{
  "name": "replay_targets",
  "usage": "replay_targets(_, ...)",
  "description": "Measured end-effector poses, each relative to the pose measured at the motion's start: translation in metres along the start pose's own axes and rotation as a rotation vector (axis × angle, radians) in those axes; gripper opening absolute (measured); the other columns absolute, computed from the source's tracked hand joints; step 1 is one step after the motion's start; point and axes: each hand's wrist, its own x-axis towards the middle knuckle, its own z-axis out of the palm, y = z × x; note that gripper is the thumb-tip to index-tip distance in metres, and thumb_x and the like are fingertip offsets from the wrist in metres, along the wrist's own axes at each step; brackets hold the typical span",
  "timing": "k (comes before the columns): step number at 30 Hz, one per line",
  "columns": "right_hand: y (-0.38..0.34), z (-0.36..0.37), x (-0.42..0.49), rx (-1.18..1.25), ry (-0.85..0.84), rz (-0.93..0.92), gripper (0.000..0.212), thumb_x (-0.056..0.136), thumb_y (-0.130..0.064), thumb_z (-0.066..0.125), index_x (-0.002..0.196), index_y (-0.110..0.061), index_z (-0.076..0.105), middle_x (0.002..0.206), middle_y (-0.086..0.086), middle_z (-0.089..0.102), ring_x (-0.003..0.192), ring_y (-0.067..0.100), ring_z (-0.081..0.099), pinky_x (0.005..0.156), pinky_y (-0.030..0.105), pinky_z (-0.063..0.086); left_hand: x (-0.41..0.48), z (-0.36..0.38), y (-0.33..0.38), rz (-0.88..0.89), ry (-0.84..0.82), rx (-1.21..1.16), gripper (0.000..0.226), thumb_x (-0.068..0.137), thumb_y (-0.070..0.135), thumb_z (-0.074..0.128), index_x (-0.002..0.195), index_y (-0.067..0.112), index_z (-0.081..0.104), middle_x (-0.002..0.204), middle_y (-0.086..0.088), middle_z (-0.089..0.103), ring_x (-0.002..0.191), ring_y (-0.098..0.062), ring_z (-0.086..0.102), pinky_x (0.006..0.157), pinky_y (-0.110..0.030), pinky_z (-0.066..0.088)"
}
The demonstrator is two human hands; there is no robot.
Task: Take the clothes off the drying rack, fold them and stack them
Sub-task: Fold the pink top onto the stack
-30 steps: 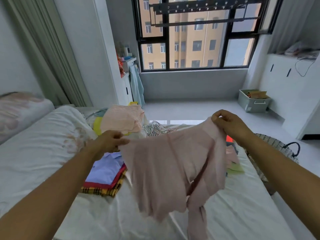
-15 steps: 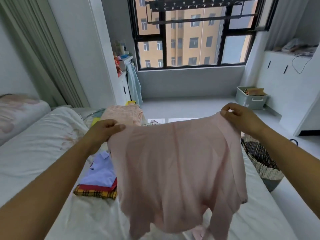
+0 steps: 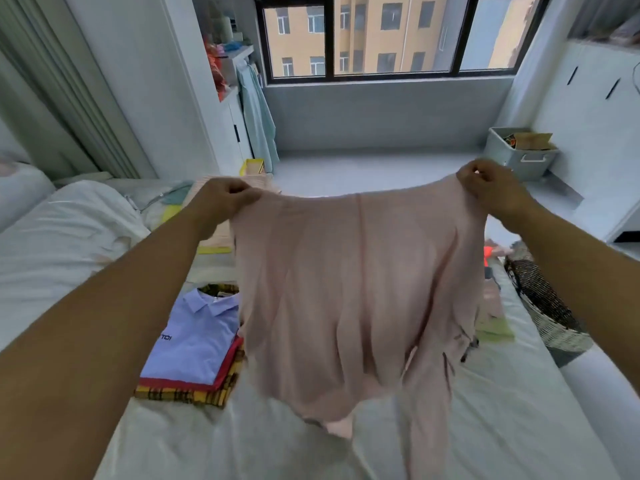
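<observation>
A pale pink garment (image 3: 349, 289) hangs spread out in the air above the bed. My left hand (image 3: 225, 199) pinches its upper left corner and my right hand (image 3: 488, 185) pinches its upper right corner. A sleeve trails down at the lower right. On the bed to the left lies a folded stack (image 3: 194, 344): a light blue collared shirt on top, a red piece under it, and a yellow plaid one at the bottom. More unfolded clothes (image 3: 491, 306) lie behind the garment on the right, mostly hidden.
The white bed (image 3: 242, 441) fills the foreground, with a pillow (image 3: 69, 230) at left. A woven basket (image 3: 543, 306) stands by the bed's right edge. A grey storage bin (image 3: 519, 152) sits on the floor near the window wall. A white cabinet (image 3: 228, 112) stands behind left.
Both hands have lifted the pink garment and pulled its top edge wider and taut. It now hangs flat instead of crumpled. The view has tilted down.
</observation>
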Motion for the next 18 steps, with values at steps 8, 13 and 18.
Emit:
replay_targets(8, -0.048, -0.025, 0.055, 0.071, 0.012, -0.168, 0.012, 0.093, -0.023, 0.053, 0.098, -0.016, 0.063, 0.076, -0.005, 0.056, 0.063, -0.003, 0.046, 0.060, 0.011, 0.037, 0.048, -0.034, 0.046, 0.078, 0.048, -0.096, 0.009, 0.089, 0.016, 0.060, 0.081, 0.016, 0.063, 0.074, 0.000, 0.054, 0.059, -0.001, 0.048, 0.052, -0.008, 0.041)
replay_targets(13, 0.010, 0.010, -0.001, 0.094, -0.190, -0.018, 0.026, 0.093, -0.012, 0.054, 0.069, -0.020, 0.060, 0.058, -0.012, 0.056, 0.052, -0.003, 0.044, 0.052, 0.011, 0.035, 0.004, 0.006, -0.019, -0.068, -0.139, -0.085, 0.014, 0.087, 0.013, 0.061, 0.073, 0.013, 0.064, 0.058, 0.007, 0.055, 0.053, -0.003, 0.044, 0.054, -0.018, 0.035)
replay_targets(18, 0.122, 0.079, -0.102, -0.112, -0.459, 0.170, 0.022, 0.091, -0.010, 0.056, 0.069, -0.011, 0.054, 0.066, 0.000, 0.049, 0.063, 0.013, 0.042, 0.054, 0.014, 0.033, -0.079, 0.095, -0.133, -0.322, -0.295, -0.062, 0.019, 0.092, 0.014, 0.055, 0.077, 0.005, 0.062, 0.066, -0.003, 0.055, 0.064, -0.013, 0.048, 0.055, -0.021, 0.036)
